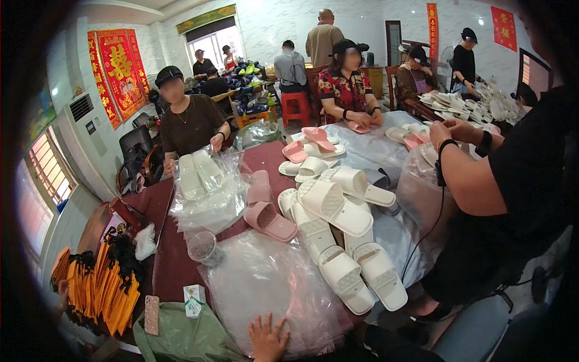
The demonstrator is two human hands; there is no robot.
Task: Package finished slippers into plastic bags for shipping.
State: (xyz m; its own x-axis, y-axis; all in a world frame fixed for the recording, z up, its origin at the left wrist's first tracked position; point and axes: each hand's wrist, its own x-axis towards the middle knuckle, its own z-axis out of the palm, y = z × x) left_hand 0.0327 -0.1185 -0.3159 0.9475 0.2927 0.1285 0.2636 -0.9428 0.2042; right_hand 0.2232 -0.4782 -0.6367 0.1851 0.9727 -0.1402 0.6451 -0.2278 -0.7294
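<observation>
My left hand (269, 341) lies flat at the lower edge, fingers spread, on a stack of clear plastic bags (265, 277). Nothing is gripped in it. My right hand is out of view. Beyond the bags, to the right, lies a pile of white slippers (339, 206), several of them overlapping the bags' edge. Two pink slippers (269, 221) rest just past the bags. A clear plastic cup (205, 248) with small contents stands at the bags' far left corner. Left of my hand, a green cloth (187, 336) carries a small white-and-green box (194, 300) and a phone in a pink case (151, 315).
Across the table, a person (192, 123) handles bagged white slippers (201, 174). Another person (348, 87) holds a pink slipper (358, 127). At the right, a person in black (518, 163) works close by. Orange bundles with black cords (108, 289) stand at the left, with another hand (62, 294) beside them.
</observation>
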